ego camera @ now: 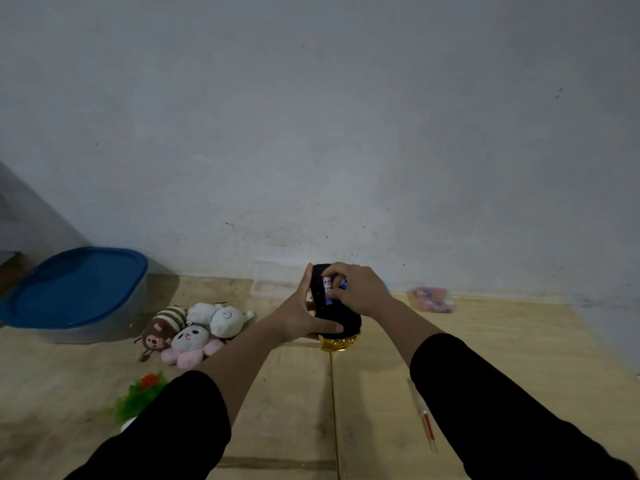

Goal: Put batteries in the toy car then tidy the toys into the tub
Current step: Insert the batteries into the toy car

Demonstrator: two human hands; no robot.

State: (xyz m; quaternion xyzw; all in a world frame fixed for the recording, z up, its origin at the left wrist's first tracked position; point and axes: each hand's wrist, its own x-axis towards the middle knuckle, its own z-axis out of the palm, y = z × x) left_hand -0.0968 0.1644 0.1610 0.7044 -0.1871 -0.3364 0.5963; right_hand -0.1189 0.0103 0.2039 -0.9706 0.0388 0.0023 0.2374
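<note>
Both hands up front, loading a battery into the upturned toy car.

My left hand (304, 317) gripped the toy car (337, 315), black underside up, long axis running away from me. My right hand (356, 289), the nearer, pinched a battery (327, 289) directly under its fingertips, lying along that axis. Lidded tub (74, 292) far left of my fingers, plush toys (197, 329) between; wood floor (485, 341), grey wall behind.

Left hand (304, 315) gripping toy car (334, 306), right hand (356, 287) pinching battery (327, 287)
</note>
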